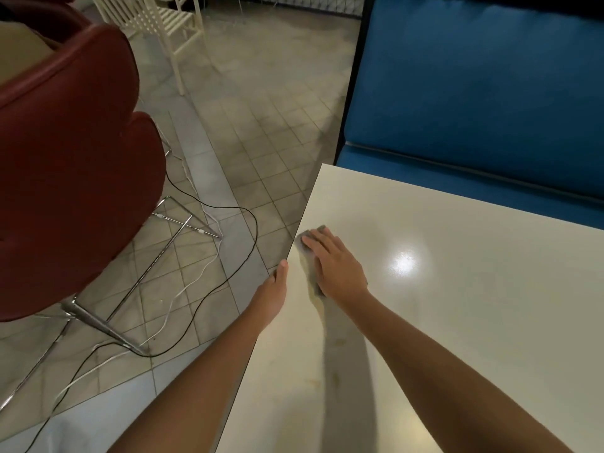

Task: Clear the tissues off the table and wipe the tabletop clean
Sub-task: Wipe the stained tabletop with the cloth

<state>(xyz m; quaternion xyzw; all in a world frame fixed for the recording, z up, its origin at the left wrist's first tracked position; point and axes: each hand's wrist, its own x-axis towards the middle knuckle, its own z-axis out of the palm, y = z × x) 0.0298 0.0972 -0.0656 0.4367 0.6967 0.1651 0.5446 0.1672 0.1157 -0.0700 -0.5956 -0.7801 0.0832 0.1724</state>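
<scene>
Two hands at the left edge of the table (457, 289). Right hand (336, 263) lies flat on the grey cloth (309, 269), fingers (318, 243) straight and together, pressing rather than gripping. Cloth sits just inside the edge, long axis near-to-far, showing left of the palm. Left hand (274, 289) is beside it at the rim, thumb on top; its fingers are hidden below, can't tell if they grip. No tissues visible. Looks like the wipe stage. Open tabletop lies rightward, so I'd expect the right hand to stroke right.
</scene>
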